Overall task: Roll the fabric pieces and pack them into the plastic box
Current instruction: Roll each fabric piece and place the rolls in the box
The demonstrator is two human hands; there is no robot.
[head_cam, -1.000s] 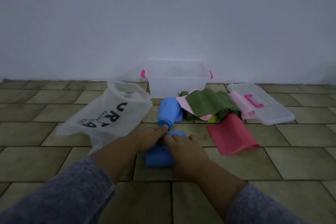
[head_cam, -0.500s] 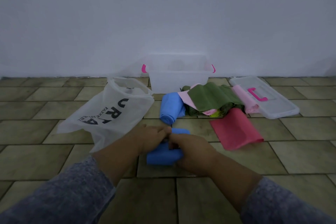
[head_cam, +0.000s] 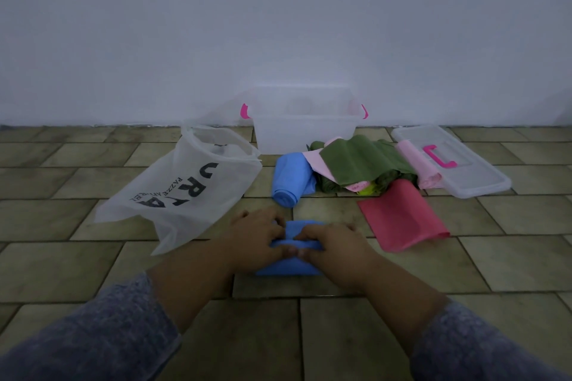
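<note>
Both hands, left hand (head_cam: 260,233) and right hand (head_cam: 332,241), curl fingers round the thin blue fabric piece (head_cam: 301,228) on the tiled floor (head_cam: 402,272), well short of the clear plastic box (head_cam: 305,136). Soft, light, likely to unroll: hold across the roll.

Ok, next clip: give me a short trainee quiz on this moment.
1. True or false: the lid is on the plastic box.
2. The left hand and right hand grip the blue fabric: A in the air, B on the floor, C inside the box.
3. Fill in: the white bag lies to the ___ of the box.
Key: 1 false; 2 B; 3 left.
</note>
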